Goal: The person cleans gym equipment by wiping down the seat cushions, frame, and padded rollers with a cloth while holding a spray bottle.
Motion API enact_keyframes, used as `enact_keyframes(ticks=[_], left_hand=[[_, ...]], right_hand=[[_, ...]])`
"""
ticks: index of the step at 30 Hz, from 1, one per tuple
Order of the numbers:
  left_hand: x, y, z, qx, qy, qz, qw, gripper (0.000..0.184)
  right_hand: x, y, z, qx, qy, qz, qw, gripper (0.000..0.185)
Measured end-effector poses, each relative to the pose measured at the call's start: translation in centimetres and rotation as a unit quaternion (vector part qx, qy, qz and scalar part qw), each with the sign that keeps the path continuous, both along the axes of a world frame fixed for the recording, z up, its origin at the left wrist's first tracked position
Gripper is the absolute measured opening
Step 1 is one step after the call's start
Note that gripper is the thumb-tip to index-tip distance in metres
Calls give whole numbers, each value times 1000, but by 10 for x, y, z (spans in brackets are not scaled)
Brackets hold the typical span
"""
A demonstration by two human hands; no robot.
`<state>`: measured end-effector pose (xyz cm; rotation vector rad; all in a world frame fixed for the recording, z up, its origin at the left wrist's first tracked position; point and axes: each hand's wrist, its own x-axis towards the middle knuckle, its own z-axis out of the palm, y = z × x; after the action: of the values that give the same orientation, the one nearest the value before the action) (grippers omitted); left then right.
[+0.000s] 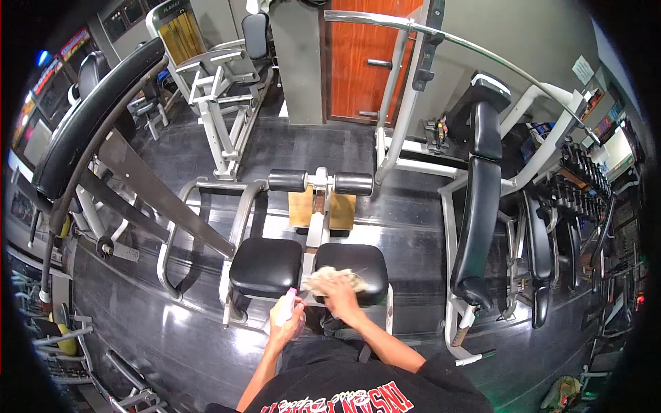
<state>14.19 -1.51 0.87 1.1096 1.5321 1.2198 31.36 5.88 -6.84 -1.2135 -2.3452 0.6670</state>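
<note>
My left hand (296, 319) is closed around a white bottle (284, 310) with a pink top, held just in front of the left black seat pad (267, 263). My right hand (340, 301) presses a crumpled cream cloth (352, 278) against the near left part of the right black seat pad (370, 261). Fingers of that hand lie over the cloth, partly hiding it. Between the two pads runs a light metal post, topped by a pair of black foam rollers (288, 180).
A long padded lever arm (103, 117) slants in from the left. To the right stands a tall black bench (478, 227) on a white frame. A barbell (475, 54) crosses a rack at the back. Dumbbells (582, 199) line the far right. Dark floor (165, 323) surrounds the machine.
</note>
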Motion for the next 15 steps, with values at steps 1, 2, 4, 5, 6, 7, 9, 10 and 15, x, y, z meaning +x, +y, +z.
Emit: enact_keyframes(ticks=[1,2,4,5,6,7,9,10,15], left_hand=[[1,1,5,6,-23,-1,1000,16],[2,1,8,5,-22,-1,1000,16],[1,3,14,14,-19,-9,1000,18],[-2,3,13,15,-17,-10,1000,18],[-4,3,9,19,-3,-7,1000,18],[-4,0,5,20,9,-3,1000,18],[-4,-1,1,13,-3,-2,1000,18],[-3,0,0,7,-13,-1,1000,19],[1,4,3,2,-44,-15,999,17]], right_hand=[[-18,-1,-19,10,-7,41,999,58],[-33,-1,-38,19,-13,82,996,58],[-42,-6,-32,51,-91,118,987,54],[-38,-8,-35,100,-89,141,981,50],[-31,-8,-36,149,-89,165,971,47],[-20,-10,-37,133,-111,203,964,43],[-6,-11,-34,139,-123,236,954,43],[0,-10,-30,146,-132,270,943,43],[32,-16,-37,149,-151,332,919,44]])
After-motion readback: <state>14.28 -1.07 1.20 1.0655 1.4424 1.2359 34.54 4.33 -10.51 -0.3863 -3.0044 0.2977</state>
